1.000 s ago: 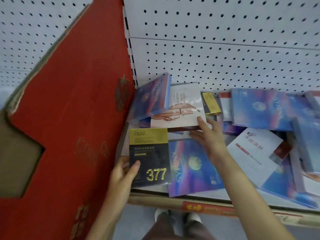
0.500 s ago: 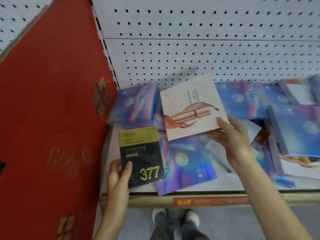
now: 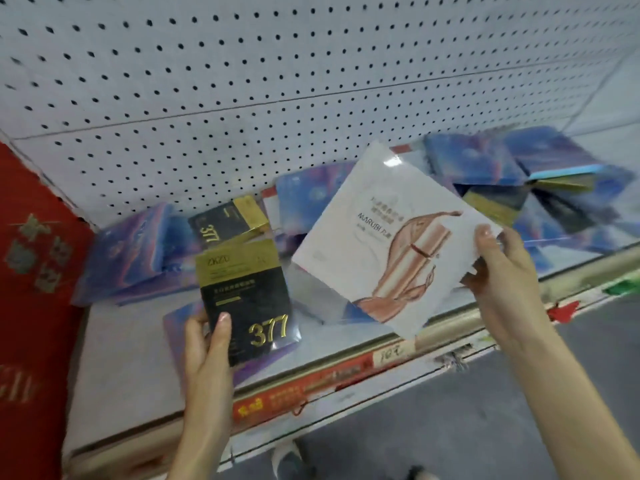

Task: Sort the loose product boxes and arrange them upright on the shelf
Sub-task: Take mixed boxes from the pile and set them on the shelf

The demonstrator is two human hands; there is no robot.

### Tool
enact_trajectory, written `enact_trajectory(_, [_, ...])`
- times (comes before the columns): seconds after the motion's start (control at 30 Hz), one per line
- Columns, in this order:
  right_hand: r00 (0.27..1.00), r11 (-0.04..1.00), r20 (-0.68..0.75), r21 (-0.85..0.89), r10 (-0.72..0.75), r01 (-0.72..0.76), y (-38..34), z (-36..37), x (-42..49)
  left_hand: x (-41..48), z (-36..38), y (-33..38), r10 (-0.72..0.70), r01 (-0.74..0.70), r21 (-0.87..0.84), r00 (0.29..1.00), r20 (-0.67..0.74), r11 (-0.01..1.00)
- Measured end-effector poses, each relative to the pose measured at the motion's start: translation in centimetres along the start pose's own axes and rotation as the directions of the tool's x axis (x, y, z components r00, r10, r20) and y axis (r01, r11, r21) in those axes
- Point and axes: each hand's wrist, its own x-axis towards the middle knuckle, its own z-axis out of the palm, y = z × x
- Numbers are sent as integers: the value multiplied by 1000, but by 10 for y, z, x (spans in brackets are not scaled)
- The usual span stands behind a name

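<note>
Holding a black and gold box (image 3: 249, 299) marked 377 upright in my left grip (image 3: 204, 344), thumb across its lower left front, I have it above the near left part of the shelf (image 3: 131, 358). My right grip (image 3: 502, 271) pinches the right corner of a tilted white box (image 3: 374, 237), raised over the shelf's near edge, just right of the black one and not touching it. Farther back, a second black box (image 3: 225, 223) lies by the pegboard (image 3: 242, 98), between blue boxes (image 3: 131, 251) leaning at far left and a blue pile (image 3: 519, 161) at far right. At the left end stands a red board (image 3: 34, 271).
</note>
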Motion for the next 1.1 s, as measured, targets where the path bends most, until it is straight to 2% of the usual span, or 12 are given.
enact_trajectory(0.1, [997, 1000, -75, 4, -13, 13, -11, -64, 9, -29, 62, 1, 110, -115, 51, 990, 84, 992])
enact_trajectory(0.2, [996, 1000, -90, 18, -5, 7, -19, -118, 18, -62, 110, -5, 165, -172, 39, 977, 138, 984])
enact_trajectory(0.4, [969, 993, -232, 101, 88, -66, -36, -270, 39, -153, 232, -35, 106, -121, 49, 968, 229, 991])
enact_trajectory(0.63, [919, 996, -384, 1, 87, -93, -50, -420, 68, -230, 361, -56, 62, -103, 83, 917, 393, 991])
enact_trajectory(0.83, [887, 998, -459, 29, 56, -49, -64, -513, 124, -247, 483, -59, 42, -124, 136, 871, 490, 983])
enact_trajectory(0.97, [859, 995, -505, 82, 84, -49, -69, -570, 173, -244, 583, -67, 102, -203, 131, 836, 538, 970])
enact_trajectory(1.1, [820, 994, -563, 82, 107, -74, -83, -628, 235, -246, 689, -71, 77, -190, 125, 795, 602, 974])
